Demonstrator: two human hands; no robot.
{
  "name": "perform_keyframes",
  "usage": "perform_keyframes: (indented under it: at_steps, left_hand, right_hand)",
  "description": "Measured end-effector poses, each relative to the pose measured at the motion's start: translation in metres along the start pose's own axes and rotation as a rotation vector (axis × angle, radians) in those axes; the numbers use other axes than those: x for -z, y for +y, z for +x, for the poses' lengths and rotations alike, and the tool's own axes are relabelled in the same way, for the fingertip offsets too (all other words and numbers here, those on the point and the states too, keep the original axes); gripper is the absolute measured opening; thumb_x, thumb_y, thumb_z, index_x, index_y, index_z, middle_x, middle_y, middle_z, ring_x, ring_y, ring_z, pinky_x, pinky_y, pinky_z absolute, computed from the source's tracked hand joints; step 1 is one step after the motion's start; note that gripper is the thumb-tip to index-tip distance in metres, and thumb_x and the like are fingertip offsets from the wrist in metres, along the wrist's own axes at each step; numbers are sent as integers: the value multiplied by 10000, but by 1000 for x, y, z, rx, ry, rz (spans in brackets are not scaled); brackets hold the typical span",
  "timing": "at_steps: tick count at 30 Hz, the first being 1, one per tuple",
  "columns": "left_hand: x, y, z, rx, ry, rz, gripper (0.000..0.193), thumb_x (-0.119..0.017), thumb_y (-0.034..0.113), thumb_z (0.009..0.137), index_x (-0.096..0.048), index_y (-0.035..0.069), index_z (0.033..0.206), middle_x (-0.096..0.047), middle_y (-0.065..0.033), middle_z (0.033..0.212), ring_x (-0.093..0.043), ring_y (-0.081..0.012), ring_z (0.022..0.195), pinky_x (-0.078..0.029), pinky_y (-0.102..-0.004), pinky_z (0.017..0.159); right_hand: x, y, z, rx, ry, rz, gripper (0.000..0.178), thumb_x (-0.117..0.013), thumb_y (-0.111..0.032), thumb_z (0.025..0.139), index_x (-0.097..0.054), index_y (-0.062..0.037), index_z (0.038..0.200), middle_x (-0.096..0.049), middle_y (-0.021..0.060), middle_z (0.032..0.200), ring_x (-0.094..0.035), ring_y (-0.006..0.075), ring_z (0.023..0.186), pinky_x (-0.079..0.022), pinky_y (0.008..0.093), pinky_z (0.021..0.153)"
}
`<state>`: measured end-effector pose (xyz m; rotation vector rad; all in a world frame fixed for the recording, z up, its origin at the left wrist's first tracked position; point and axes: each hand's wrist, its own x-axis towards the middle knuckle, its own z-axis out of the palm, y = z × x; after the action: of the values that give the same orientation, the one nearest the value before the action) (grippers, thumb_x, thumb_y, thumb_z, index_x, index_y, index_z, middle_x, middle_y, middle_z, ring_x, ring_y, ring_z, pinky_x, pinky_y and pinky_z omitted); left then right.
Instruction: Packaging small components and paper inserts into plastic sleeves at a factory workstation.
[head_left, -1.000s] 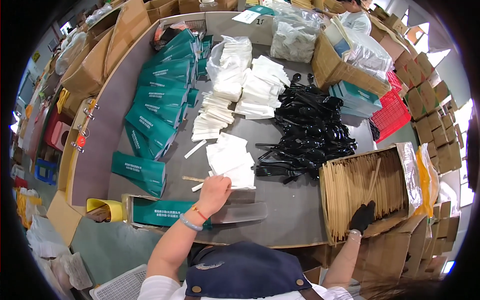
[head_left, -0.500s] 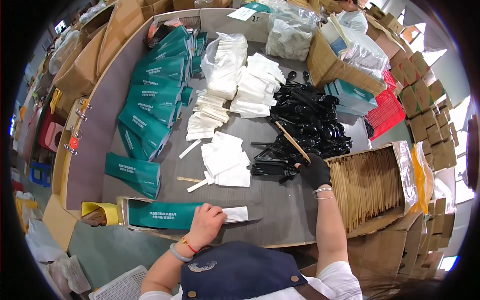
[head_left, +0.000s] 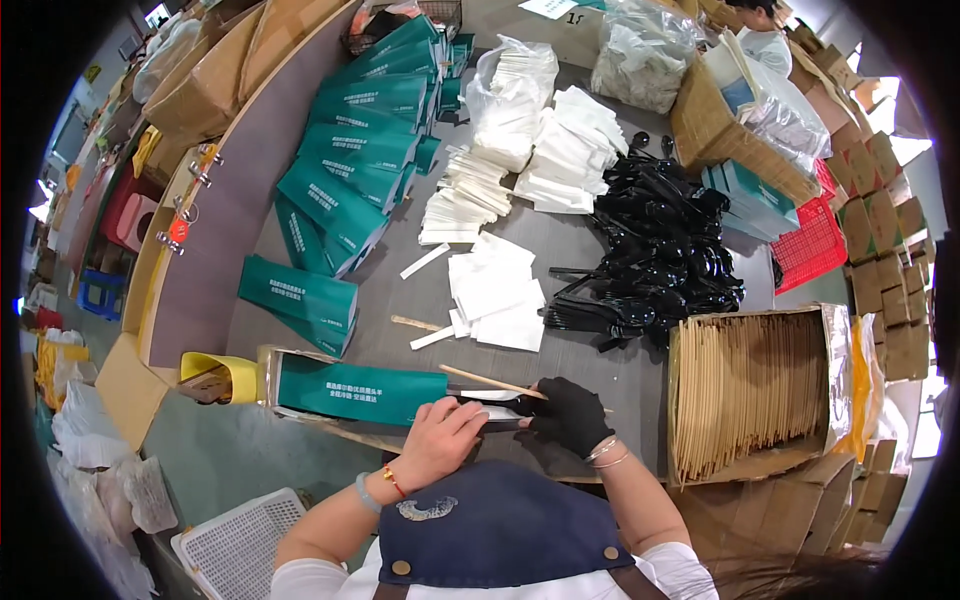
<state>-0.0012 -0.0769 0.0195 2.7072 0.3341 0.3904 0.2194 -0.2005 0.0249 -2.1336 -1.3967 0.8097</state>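
Note:
A green paper sleeve [head_left: 345, 388] lies flat in a low holder at the table's front edge. My left hand [head_left: 440, 438] is bare, its fingers closed at the right, open end of the sleeve. From the right, my right hand [head_left: 570, 418], in a black glove with bare fingertips, grips a pair of wooden chopsticks [head_left: 490, 380] slanting over that end. A white slip [head_left: 488, 395] and a dark piece show between the hands; the dark piece's kind is unclear. Behind my right hand lies a heap of black plastic spoons [head_left: 655, 255].
Green sleeves [head_left: 345, 200] fan out along the left wall. White packets [head_left: 495, 290] lie mid-table, with bagged ones [head_left: 515, 100] behind. A carton of chopsticks [head_left: 755, 395] stands right; a yellow container [head_left: 220, 378] adjoins the holder. Beyond are a red basket [head_left: 812, 245] and cardboard boxes.
My right hand has come from beside the black heap to the sleeve's open end, bringing the chopsticks. My left hand stays at the sleeve. The whole view has shifted.

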Motion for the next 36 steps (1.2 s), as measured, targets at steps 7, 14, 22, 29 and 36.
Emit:
perform_keyframes:
  at_steps: [7,14,22,29,36]
  left_hand:
    - [4,-4,1,21,-103,139,539,-777,212,670,-606,131,1174,-528,19,1302,-463,-262,1127,-342,-420,902]
    - [16,-2,12,105,11,-68,465,-772,191,697,-632,81,1126,-592,-45,1211,-503,-290,1077,-380,-430,906]
    - [-7,22,60,556,104,-1164,234,-664,125,896,-650,-43,1058,-700,-117,905,-672,-122,775,-528,-247,670]
    - [-6,24,58,719,106,-1465,163,-606,101,945,-656,-53,964,-690,-62,860,-661,-111,778,-539,-236,719]
    - [1,29,61,799,47,-1316,159,-630,128,930,-664,-27,935,-663,-34,790,-586,-67,681,-472,-204,619]
  right_hand:
    - [10,12,-9,-283,-267,829,261,-551,-240,972,-654,-60,1130,-591,9,728,-532,113,651,-428,257,610]
    - [26,-4,-17,-317,-318,1091,291,-546,-229,976,-654,-45,1174,-562,-34,757,-463,57,652,-370,214,575]
    - [23,-22,-23,-253,-375,1185,325,-543,-226,973,-634,6,1181,-611,-9,887,-519,59,776,-432,220,696]
    - [14,-13,-24,-235,-390,1174,375,-493,-199,991,-546,32,1281,-636,31,1033,-550,73,897,-461,240,800]
    - [4,7,-51,-312,-191,1300,278,-475,-178,1002,-591,16,1165,-644,45,995,-587,104,857,-484,252,764]
